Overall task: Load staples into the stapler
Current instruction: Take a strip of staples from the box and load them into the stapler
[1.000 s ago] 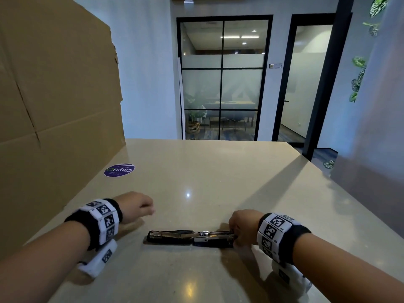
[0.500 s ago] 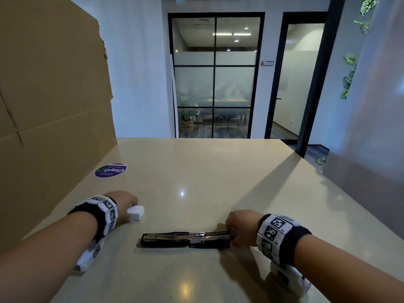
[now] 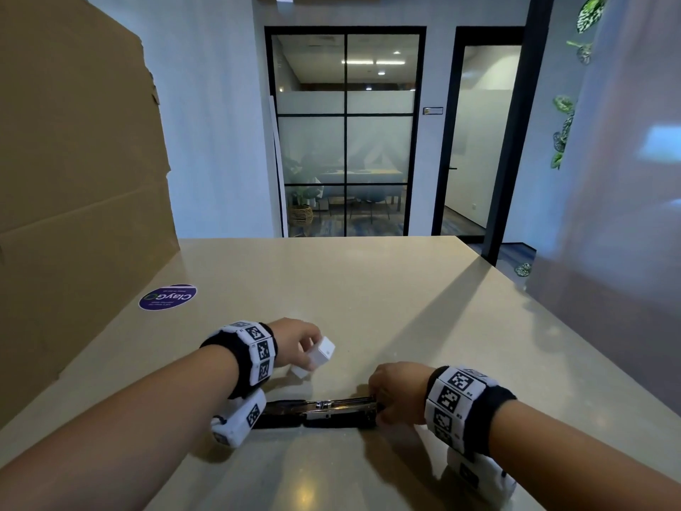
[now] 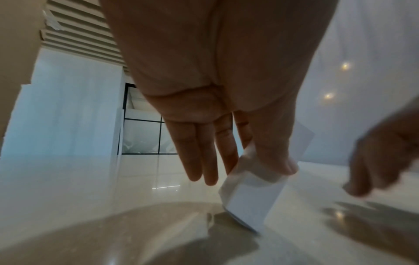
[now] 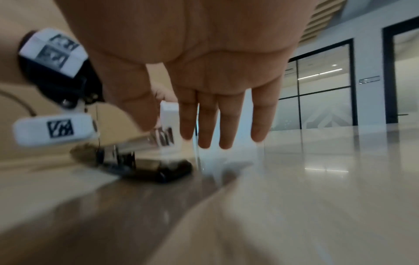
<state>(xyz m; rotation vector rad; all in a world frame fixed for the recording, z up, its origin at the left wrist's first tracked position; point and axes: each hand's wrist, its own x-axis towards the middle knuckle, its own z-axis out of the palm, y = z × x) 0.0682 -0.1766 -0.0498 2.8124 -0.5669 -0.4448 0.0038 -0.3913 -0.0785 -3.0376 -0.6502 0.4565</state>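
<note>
Above the beige table (image 3: 368, 289), just beyond the stapler's left half, the left hand (image 3: 294, 343) pinches a small white staple box (image 3: 320, 354) between thumb and forefinger; the left wrist view shows the other fingers (image 4: 195, 152) straight and free of the box (image 4: 251, 200), which hangs tilted with one corner lowest, close over the tabletop (image 4: 90, 215). I cannot tell whether that corner touches the surface. The right hand (image 3: 396, 390) rests at the right end of the stapler (image 3: 324, 411); in the right wrist view its fingers (image 5: 226, 116) hang nearly straight and spread a little, tips pointing down, and whether the thumb presses the stapler (image 5: 145, 165) is too blurred to say. The stapler lies swung fully open and flat, its long axis running left to right across the near part of the table, metal magazine rail facing up, the black part to the left partly hidden under the left wrist. Farther left a round purple sticker (image 3: 167, 296) lies on the table beside a tall cardboard sheet (image 3: 73, 178).
</note>
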